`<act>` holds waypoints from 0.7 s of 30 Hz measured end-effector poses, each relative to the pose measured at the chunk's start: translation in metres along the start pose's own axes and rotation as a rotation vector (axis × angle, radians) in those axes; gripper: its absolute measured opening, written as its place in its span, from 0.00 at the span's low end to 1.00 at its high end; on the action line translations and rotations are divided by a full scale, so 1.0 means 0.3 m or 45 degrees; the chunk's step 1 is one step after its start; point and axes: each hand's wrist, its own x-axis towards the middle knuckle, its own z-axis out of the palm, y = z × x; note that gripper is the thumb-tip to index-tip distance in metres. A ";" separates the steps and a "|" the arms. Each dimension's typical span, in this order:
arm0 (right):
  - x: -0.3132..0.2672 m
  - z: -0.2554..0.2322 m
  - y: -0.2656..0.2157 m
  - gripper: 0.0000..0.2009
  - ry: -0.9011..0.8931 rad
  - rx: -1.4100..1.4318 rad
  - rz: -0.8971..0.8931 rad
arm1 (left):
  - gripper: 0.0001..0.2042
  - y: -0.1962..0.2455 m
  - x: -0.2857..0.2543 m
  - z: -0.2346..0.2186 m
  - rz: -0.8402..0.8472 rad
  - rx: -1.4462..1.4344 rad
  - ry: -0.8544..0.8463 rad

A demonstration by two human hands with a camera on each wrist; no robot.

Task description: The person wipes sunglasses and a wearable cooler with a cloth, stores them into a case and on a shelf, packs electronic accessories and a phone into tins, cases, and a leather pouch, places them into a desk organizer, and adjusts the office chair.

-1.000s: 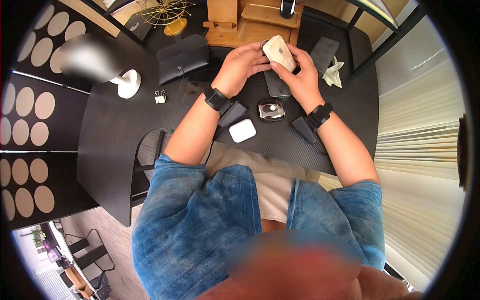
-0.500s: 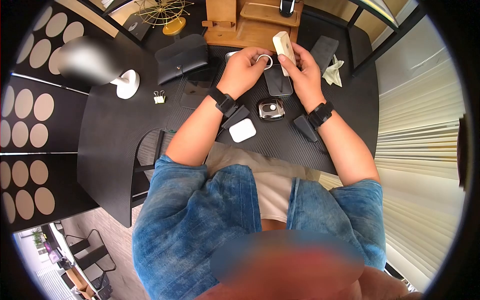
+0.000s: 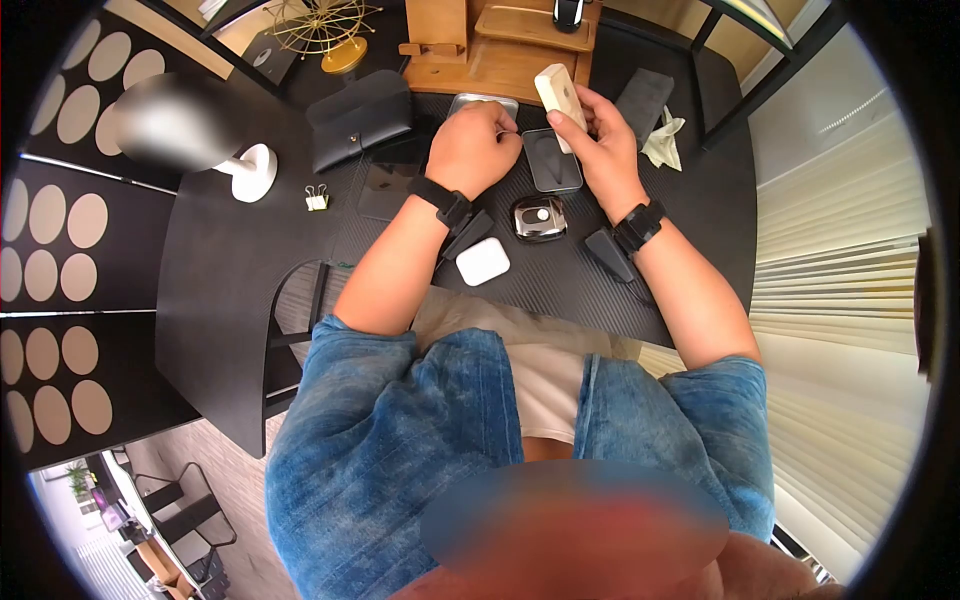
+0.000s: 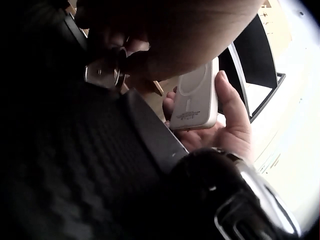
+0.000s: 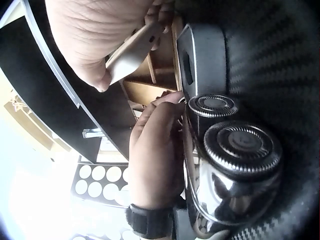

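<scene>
My right hand (image 3: 605,142) grips a white power bank (image 3: 556,88) with a logo on one face, raised above a dark rounded tin (image 3: 553,178). In the left wrist view, the power bank's (image 4: 192,106) other face has a round outline. My left hand (image 3: 472,155) is curled near the desk, beside a silver tin (image 3: 497,102) at its far side. Its fingers pinch a thin ring (image 4: 120,75), mostly hidden by the hand in the head view. Nearer my body lies a chrome electric shaver (image 3: 540,217) with round heads, then a white rounded case (image 3: 483,262).
A black pouch (image 3: 362,120) and binder clip (image 3: 317,197) lie to the left, near a white-based lamp (image 3: 255,172). Behind stands a wooden organizer (image 3: 490,72); a gold wheel ornament (image 3: 343,55) is back left. A dark case (image 3: 644,97) and cloth (image 3: 664,140) lie right.
My left hand took the ring away from beside the power bank, moving left and down toward the silver tin. The right hand turned the power bank more edge-on and keeps hold of it.
</scene>
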 end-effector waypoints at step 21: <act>0.003 -0.009 -0.015 0.26 0.051 0.226 0.106 | 0.10 -0.012 0.010 0.030 0.124 -0.347 -0.077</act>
